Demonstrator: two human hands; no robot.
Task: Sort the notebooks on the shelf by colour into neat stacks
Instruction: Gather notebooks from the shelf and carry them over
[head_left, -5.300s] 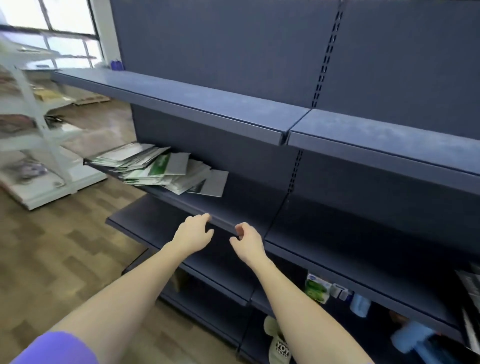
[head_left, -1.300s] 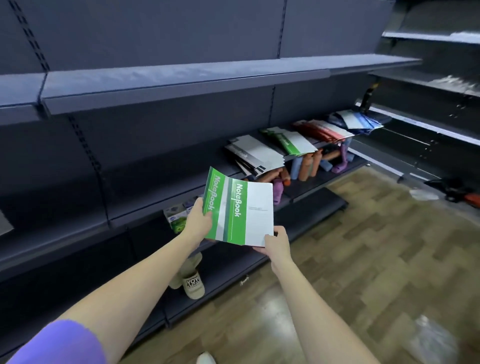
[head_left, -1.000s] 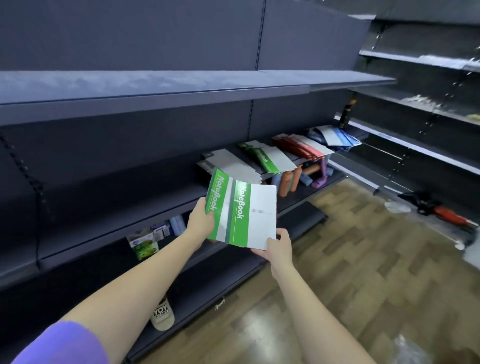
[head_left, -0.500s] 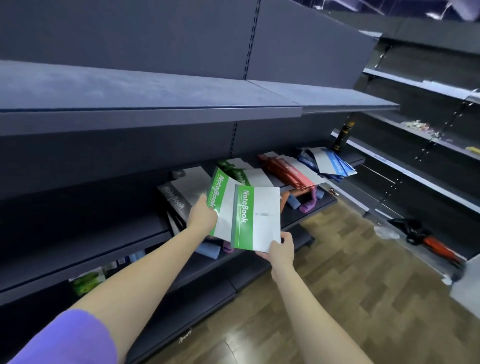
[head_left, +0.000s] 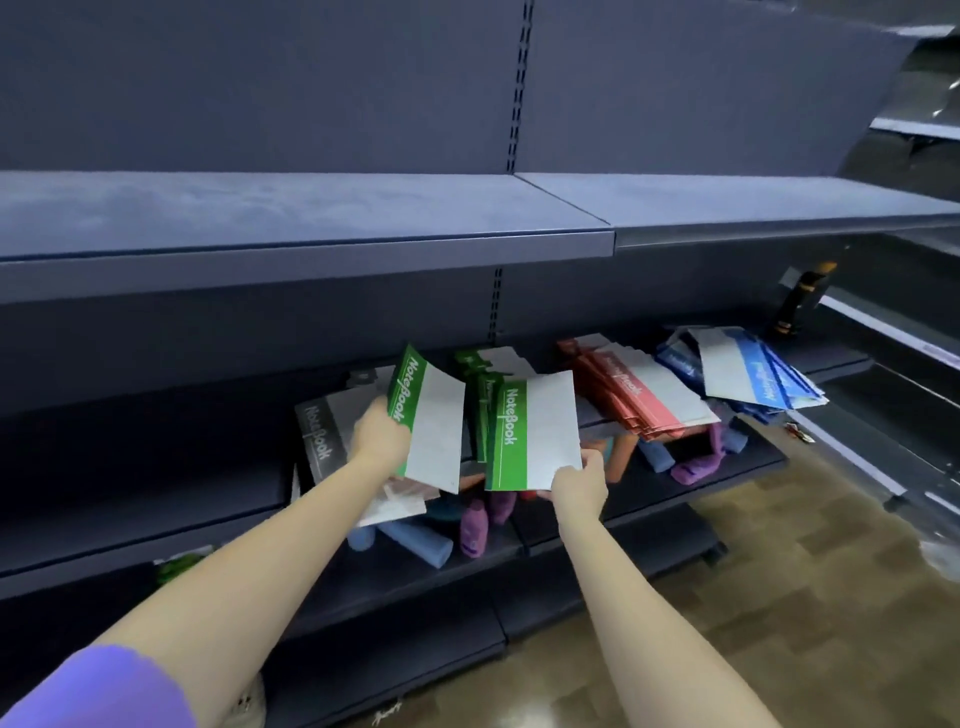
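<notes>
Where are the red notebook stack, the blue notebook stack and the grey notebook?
red notebook stack (head_left: 644, 397): head view, on the top cover's white panel.
blue notebook stack (head_left: 761, 379): head view, on the top cover's blue band.
grey notebook (head_left: 324, 431): head view, on the cover near the title.

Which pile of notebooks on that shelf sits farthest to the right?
The blue pile, at the shelf's right end beyond the red pile; the green and grey ones lie further left.

— How's my view?
— Dim and bluish. Shelf (head_left: 311, 218) top catches soft light from above; deep shadow beneath.
— Sharp?
— Soft throughout. Edges bow, floor (head_left: 831, 597) glares at right.
</notes>
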